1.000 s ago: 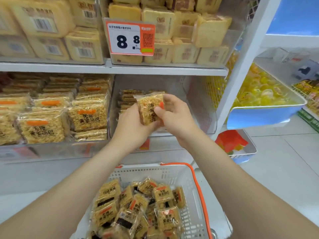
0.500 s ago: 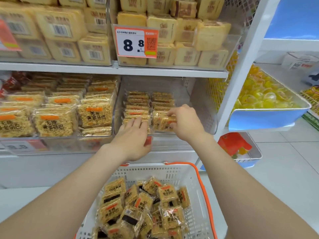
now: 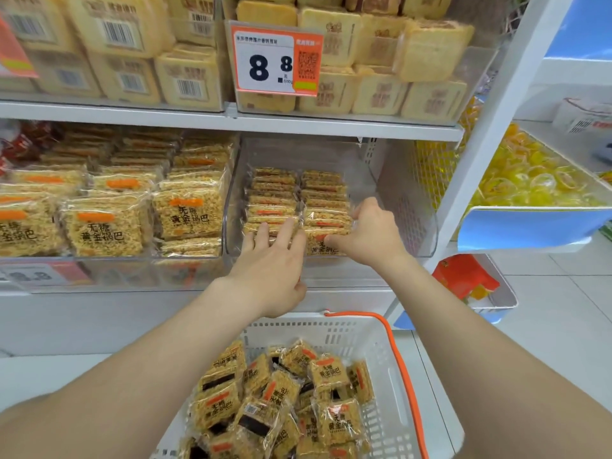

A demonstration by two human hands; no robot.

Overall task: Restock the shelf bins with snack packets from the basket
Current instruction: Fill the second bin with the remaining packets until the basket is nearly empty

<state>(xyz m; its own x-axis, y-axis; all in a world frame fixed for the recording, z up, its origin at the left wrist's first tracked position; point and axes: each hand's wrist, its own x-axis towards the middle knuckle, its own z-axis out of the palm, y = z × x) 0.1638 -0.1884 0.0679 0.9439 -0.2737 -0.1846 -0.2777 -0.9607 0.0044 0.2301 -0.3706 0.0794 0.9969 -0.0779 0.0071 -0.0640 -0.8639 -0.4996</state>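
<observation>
Packet point(image 3: 326, 242) standing at front of right row in clear bin point(image 3: 415, 207), label out. Pinched near its top by right hand point(image 3: 372, 231), thumb on the face, fingers curled over the top edge. Left hand point(image 3: 270, 260) flat, fingers straight and slightly spread, pressing on front of left row point(image 3: 270, 210).

To seat well: push packet upright and flush against the row behind. Brace left row against tipping forward. Release only once steady. Mind the crinkly wrap snagging on the bin lip.

Bin only part filled: two rows at its left, right side and upper space bare. Neighbour bin point(image 3: 99, 270) to the left packed with same snack. Basket point(image 3: 394, 356) below, loose packets point(image 3: 281, 402) heaped inside, so probably many more placements to go. Top bin point(image 3: 480, 64) full of pale cakes point(image 3: 430, 48), price tag point(image 3: 276, 59) on its front. Blue tray point(image 3: 530, 223) at right holding yellow sweets point(image 3: 523, 180).
</observation>
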